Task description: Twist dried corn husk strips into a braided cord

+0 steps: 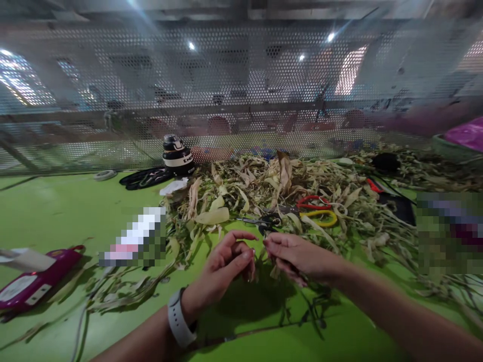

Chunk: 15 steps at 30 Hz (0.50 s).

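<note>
My left hand point(230, 261) hovers over the green table with its fingers loosely curled and apart; no held thing shows in it. My right hand point(298, 256) faces it with closed fingers, pinching what look like thin plant stems point(315, 309), dark green and trailing below the palm. Their upper part is hidden by the fingers. Just beyond both hands lies a heap of dried, pale leaves and stalks point(249, 183). On the heap are scissors with one red and one yellow handle loop point(319, 217). A small dark-handled metal tool point(266, 221) lies close to my fingertips.
A black bottle with a cream band point(178, 158) stands behind left, by a black pouch point(145, 177) and white tissue point(174, 186). At left lie a magenta device point(35, 281) and a blurred-out flat object point(134, 239). A perforated metal screen point(241, 90) closes the back.
</note>
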{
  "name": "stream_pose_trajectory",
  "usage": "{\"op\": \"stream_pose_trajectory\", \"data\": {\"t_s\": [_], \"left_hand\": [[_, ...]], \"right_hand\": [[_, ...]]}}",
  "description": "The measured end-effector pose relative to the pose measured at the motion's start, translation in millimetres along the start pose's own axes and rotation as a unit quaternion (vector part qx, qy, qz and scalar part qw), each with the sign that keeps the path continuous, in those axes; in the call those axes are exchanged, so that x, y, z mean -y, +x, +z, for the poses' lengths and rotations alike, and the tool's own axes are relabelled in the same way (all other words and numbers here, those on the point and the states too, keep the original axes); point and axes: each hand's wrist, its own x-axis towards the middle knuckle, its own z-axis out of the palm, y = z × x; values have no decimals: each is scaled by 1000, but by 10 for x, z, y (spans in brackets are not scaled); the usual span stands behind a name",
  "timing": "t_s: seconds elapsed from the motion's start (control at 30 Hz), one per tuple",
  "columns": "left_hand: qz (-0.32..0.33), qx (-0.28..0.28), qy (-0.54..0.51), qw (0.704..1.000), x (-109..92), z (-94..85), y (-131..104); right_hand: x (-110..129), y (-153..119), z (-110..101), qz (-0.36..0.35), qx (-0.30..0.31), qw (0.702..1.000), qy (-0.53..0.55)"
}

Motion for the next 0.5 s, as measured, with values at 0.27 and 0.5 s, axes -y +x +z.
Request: {"op": "stream_pose_trajectory", "data": {"t_s": [0.27, 0.5], "left_hand": [[5, 5, 13, 1000, 9, -11, 0], [32, 19, 9, 999, 39, -17, -2]], "right_hand": [[31, 17, 28, 8, -65, 997, -41], [-85, 26, 16, 56, 92, 989, 104]]}}
